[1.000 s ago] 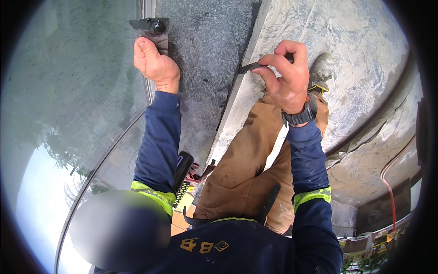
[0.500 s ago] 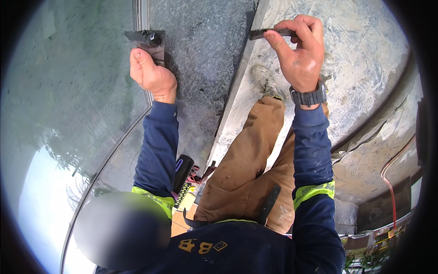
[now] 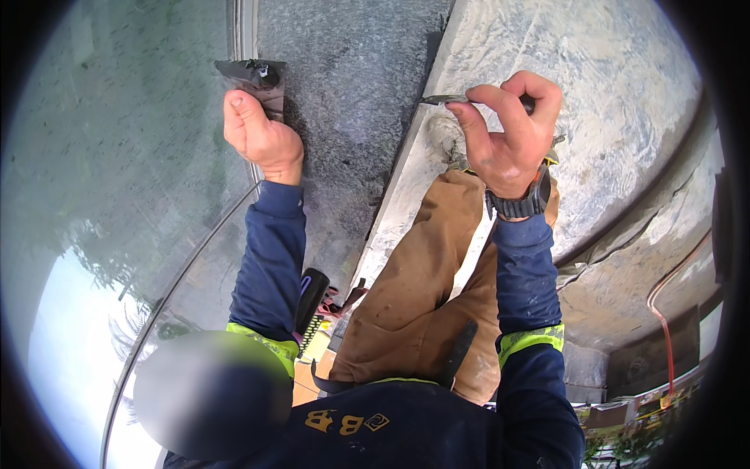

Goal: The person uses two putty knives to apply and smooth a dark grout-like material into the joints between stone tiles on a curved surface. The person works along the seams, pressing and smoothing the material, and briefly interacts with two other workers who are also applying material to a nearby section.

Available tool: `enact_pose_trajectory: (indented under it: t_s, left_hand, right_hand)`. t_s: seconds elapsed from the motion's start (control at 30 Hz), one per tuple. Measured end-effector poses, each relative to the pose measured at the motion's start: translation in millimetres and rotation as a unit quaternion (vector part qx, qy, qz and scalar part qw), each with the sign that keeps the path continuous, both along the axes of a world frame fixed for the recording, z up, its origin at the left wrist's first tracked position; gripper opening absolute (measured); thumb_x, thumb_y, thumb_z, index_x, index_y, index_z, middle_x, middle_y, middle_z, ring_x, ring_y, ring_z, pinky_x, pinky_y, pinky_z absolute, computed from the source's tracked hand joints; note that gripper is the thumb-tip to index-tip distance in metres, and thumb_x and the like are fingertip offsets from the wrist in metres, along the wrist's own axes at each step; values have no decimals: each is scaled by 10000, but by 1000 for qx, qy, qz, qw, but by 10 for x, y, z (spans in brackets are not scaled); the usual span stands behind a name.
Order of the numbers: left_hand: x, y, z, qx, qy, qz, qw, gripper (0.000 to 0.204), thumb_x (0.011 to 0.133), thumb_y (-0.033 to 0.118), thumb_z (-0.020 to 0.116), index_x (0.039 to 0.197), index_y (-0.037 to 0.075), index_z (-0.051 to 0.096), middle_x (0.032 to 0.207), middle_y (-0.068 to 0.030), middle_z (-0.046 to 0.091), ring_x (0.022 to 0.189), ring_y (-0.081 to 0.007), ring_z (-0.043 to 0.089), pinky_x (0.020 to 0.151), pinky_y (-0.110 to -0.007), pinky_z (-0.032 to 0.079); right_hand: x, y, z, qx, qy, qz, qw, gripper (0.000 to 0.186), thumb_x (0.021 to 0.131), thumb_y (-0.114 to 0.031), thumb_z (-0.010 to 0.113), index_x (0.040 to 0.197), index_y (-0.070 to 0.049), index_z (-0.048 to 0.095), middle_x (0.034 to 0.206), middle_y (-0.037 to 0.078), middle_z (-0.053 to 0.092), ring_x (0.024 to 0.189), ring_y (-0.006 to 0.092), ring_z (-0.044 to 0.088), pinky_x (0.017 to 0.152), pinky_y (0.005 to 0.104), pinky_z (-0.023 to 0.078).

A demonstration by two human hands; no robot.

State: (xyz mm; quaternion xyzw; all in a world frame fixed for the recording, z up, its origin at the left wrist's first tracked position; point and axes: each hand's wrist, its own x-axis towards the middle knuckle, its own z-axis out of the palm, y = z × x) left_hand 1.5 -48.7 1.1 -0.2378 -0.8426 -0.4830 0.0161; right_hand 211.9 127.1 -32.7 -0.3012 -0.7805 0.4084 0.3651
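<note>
My left hand point(image 3: 266, 142), in front of the glass and its frame, is closed round a broad flat scraper point(image 3: 273, 102). A thick lump of glossy black paste point(image 3: 254, 74) covers its wide end; the fingers hide its handle. Over to the right, my right hand point(image 3: 512, 144) pinches a slim putty knife point(image 3: 443, 99) between thumb and fingers. Its thin blade points left, seen nearly edge-on and smeared dark, and the handle's dark end point(image 3: 528, 103) shows behind the fingers. The two tools are apart.
A large reflective glass pane point(image 3: 141, 156) fills the left side, edged by a metal frame point(image 3: 246, 31). Beside it runs a speckled grey ledge point(image 3: 336, 102), dropping to a stained pale floor point(image 3: 609, 102). Below my left forearm lie a black cylindrical item point(image 3: 312, 293) and other gear. An orange-red cord point(image 3: 664, 320) hangs far right.
My right hand has come down toward me and turned, so the putty knife's blade shows as a thinner strip. My left hand with the scraper has barely shifted.
</note>
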Motion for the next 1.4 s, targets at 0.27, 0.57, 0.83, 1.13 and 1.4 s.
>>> enact_pose_trajectory:
  t_s: [0.27,0.57,0.83,1.13,1.4]
  left_hand:
    - [17,28,3,0,6,9,1000,364,1036,312,426,796,63,539,668,24,482,545,-53,379,493,-215,313]
    - [14,-2,5,12,-16,7,1000,337,1030,297,438,792,74,520,712,30,484,580,-53,400,505,-204,344]
    - [12,-7,-3,4,-4,25,1000,327,1026,297,451,814,67,545,713,22,500,584,-60,417,518,-214,360]
    - [-42,-108,-13,0,-19,11,1000,330,1027,292,457,798,69,538,700,19,500,586,-61,422,516,-218,364]
    - [36,27,9,15,-26,14,999,336,1029,286,455,782,69,522,694,38,468,587,-53,375,530,-219,329]
  right_hand:
    - [-149,223,-127,32,45,-25,998,297,629,-206,880,842,-109,697,888,64,464,756,221,487,616,329,414]
    - [-282,386,-209,-86,53,-21,995,230,762,-191,839,893,-59,704,938,35,482,776,122,484,662,257,437]
    - [-166,260,-382,-385,108,-29,916,233,793,-166,814,919,-20,685,896,22,573,790,103,567,678,247,464]
    - [-402,295,-451,-602,287,71,742,211,935,-130,644,1102,-7,606,917,5,628,765,74,496,684,229,388]
    - [-157,390,-541,-431,-78,-68,896,314,805,-240,785,972,3,678,849,41,628,754,118,569,685,267,450]
